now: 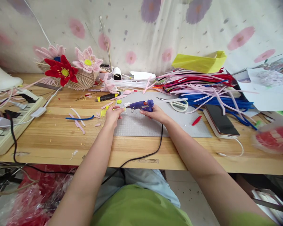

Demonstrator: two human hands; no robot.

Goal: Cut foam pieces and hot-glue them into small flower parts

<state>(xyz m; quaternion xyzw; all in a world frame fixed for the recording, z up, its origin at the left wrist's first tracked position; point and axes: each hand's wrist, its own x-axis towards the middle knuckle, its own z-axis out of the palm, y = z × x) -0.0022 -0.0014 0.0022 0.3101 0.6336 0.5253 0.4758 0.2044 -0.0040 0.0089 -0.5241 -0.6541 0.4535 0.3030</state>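
Over the tabletop (49, 131), right hand (156, 113) grips glue gun (140, 106); left hand (112, 115) pinches white strands (126, 104). Keep fingers (119, 110) clear (nozzle's (130, 106) close).

craft workspace | glue gun (139, 106) | cutting mat (136, 128) | fuzzy stems (198, 85) | fuzzy flowers (70, 74)

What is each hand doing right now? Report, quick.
Left hand: closed, apparently pinching small white strands.
Right hand: closed, holding the blue glue gun.
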